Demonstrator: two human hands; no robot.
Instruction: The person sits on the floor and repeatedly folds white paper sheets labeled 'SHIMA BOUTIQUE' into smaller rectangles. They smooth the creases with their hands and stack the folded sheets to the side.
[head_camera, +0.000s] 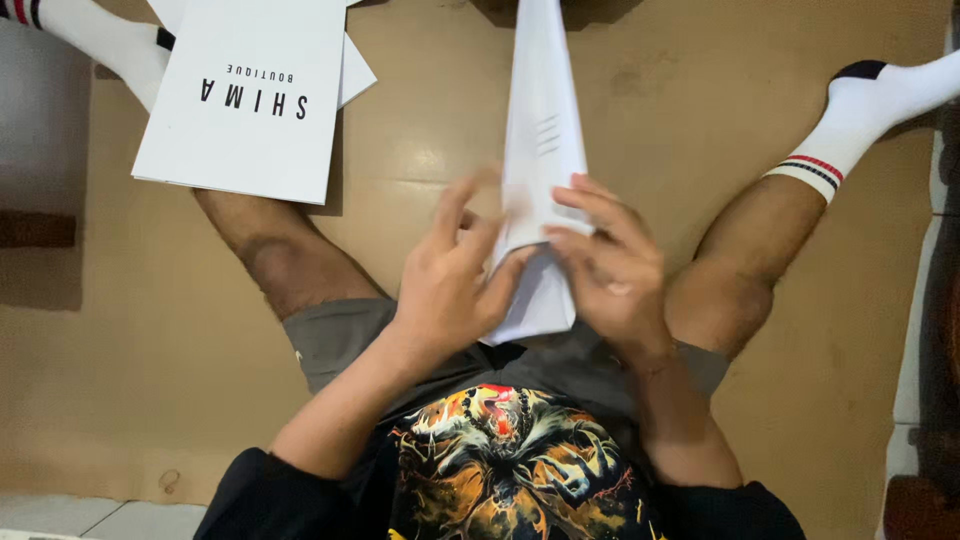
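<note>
A smooth, stiff white paper piece (541, 150), folded long and tapered, lies between the spread legs on the tan floor (150, 330); left hand (450, 275) and right hand (608, 268) pinch its lower end from both sides; flat white printed sheets (245, 95) rest on the left leg.

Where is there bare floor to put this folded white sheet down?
Bare brown floor lies between the folded white sheet and the right leg, and left of the left leg. It is crowded by the white sheets at top left and between both hands.
</note>
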